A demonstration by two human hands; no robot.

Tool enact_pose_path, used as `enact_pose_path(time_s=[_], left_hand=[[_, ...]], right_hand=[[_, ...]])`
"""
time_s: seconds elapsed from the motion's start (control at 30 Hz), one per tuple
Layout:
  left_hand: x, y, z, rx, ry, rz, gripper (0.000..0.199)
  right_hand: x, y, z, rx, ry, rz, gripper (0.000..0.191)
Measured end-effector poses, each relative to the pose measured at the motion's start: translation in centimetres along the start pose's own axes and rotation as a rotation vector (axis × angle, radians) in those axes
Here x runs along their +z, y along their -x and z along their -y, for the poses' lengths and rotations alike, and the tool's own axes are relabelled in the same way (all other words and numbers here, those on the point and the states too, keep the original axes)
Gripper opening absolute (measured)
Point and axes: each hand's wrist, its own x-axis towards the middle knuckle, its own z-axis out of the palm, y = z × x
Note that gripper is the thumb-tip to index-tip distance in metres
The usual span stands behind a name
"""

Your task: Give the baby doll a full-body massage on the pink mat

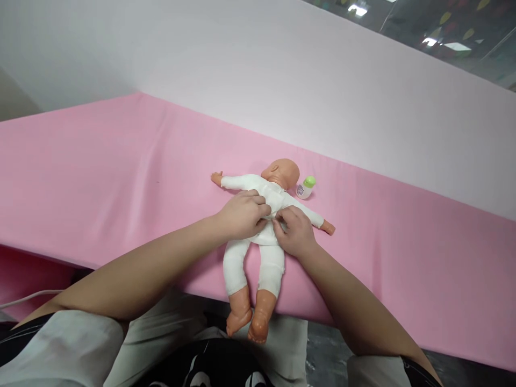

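Note:
A baby doll [272, 188] with a white cloth body lies stretched out on the pink-covered table [193, 161]. Its arms are spread sideways, its head is turned so the face does not show, and its bare feet hang over the near edge. My left hand [245, 214] is closed with curled fingers, pinching the white cloth at the middle of the doll's trunk. Close beside it, my right hand [295, 230] pinches the same cloth from the right, thumb and fingertips together. The fold between the fingertips is mostly hidden.
A small white bottle with a green cap [306, 187] stands by the doll's head. Behind the table runs a pale wall [258, 80], with a dark glass pane [439, 32] at upper right. A white cable [32, 295] crosses at lower left.

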Motion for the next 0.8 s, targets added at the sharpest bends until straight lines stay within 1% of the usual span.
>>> enact_pose_path(time_s=[0.03,0.1,0.17,0.23,0.3,0.4,0.5,0.6,0.67,0.73,0.8], left_hand=[[0.3,0.0,0.0,0.034,-0.03,-0.041,0.015],[0.6,0.1,0.0,0.063,-0.073,-0.122,0.018],[0.8,0.2,0.0,0.063,-0.088,-0.159,0.024],[0.8,0.2,0.1,0.048,-0.08,-0.13,0.028],[0.8,0.1,0.2,0.019,-0.059,-0.059,0.028],[0.7,-0.1,0.3,-0.022,-0.026,0.013,0.027],[0.6,0.0,0.3,-0.034,-0.012,-0.003,0.033],[0.8,0.2,0.2,-0.021,-0.012,-0.075,0.043],[1.0,0.3,0.2,-0.002,-0.007,-0.114,0.051],[1.3,0.4,0.3,0.011,0.008,-0.108,0.058],[1.4,0.3,0.4,0.009,0.024,-0.064,0.061]], right_hand=[[0.1,0.0,0.0,-0.008,0.041,-0.031,0.005],[0.3,0.0,-0.1,-0.001,0.084,-0.058,0.016],[0.4,0.0,-0.3,0.013,0.076,-0.015,0.026],[0.4,-0.1,-0.5,0.016,0.048,0.065,0.025],[0.3,-0.2,-0.7,0.015,0.023,0.125,0.022],[0.3,-0.3,-0.9,0.027,0.0,0.151,0.023],[0.3,-0.2,-1.0,0.025,-0.015,0.135,0.026],[0.4,0.0,-1.0,0.027,0.003,0.077,0.032],[0.4,0.0,-1.0,0.038,0.035,0.04,0.04],[0.5,0.0,-1.0,0.046,0.052,0.034,0.05],[0.6,0.0,-1.1,0.051,0.039,0.075,0.054]])
